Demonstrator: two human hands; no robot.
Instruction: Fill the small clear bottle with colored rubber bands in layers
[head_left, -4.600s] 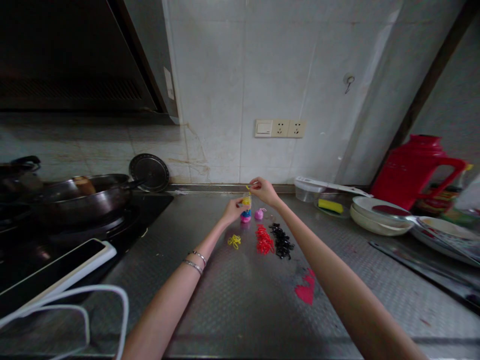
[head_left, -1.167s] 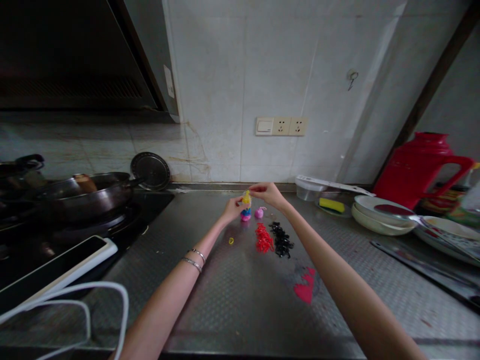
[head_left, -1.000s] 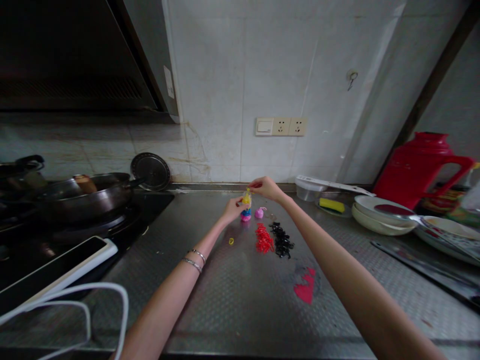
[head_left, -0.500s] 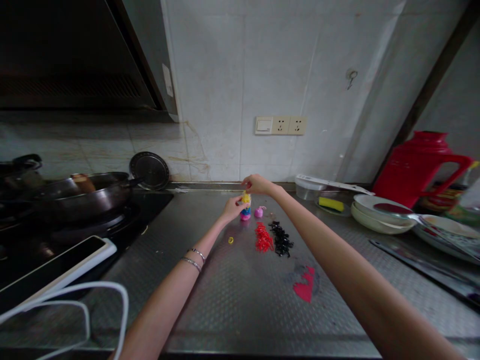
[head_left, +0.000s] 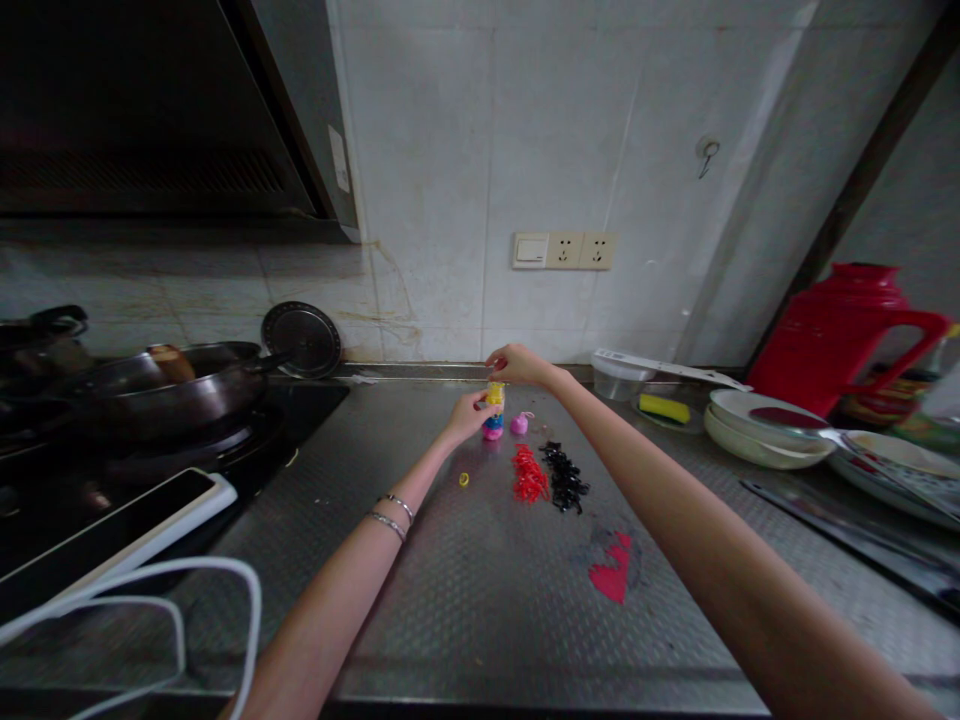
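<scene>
A small clear bottle (head_left: 493, 422) stands upright on the metal counter, with pink, blue and yellow layers showing inside. My left hand (head_left: 470, 414) is closed around its left side. Just over the bottle's top is my right hand (head_left: 517, 365), its fingers bent down and drawn together; anything between them is too small to make out. A pink-purple cap (head_left: 519, 424) with a little loop lies right of the bottle. Nearer me are a pile of small red bands (head_left: 529, 474) and a pile of black ones (head_left: 565, 478). One yellow band (head_left: 463, 480) lies apart, left of them.
A torn red sticker (head_left: 613, 572) is on the counter. At right stand a yellow sponge (head_left: 664, 408), stacked bowls (head_left: 765, 440), a knife (head_left: 840, 535) and a red thermos jug (head_left: 832, 340). At left are a pan (head_left: 172, 400) on the stove and a white cable (head_left: 251, 600).
The right hand's fingers sit slightly higher above the bottle's top, and more of the yellow layer shows. My left hand keeps its hold. The whole view has shifted slightly.
</scene>
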